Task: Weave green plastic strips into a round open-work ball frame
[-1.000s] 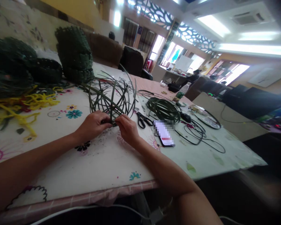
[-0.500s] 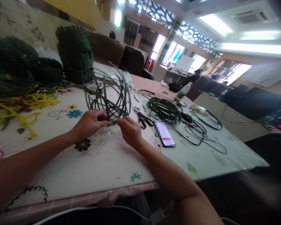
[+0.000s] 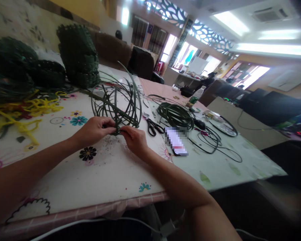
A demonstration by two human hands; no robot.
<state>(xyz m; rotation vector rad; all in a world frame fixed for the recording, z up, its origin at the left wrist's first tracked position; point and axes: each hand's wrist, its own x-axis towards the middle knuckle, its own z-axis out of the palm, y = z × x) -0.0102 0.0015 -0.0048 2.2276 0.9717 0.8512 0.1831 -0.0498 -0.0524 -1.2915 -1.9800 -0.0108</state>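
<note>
Compared with half a second earlier: the hands have closed in on each other, fingertips now almost meeting at the base of the bundle of green strips; before, a small gap showed between them. The strips' loops stand slightly more upright and rounder.

Left hand pinches the crossing point of the strips from the left; right hand pinches it from the right. Both are clamped on the same knot, low over the tablecloth.

Materials: strips are flat, narrow, dark green, springy, bowed into open arcs like a loose cage. Tablecloth is pale, smooth, printed with small flowers.

Surroundings: black-handled scissors lie just right of the strips; beyond them a coil of green cord, round and tightly wound. A phone lies flat near the right hand. Yellow fuzzy cord is tangled at left; dark green woven baskets are stacked behind.
</note>
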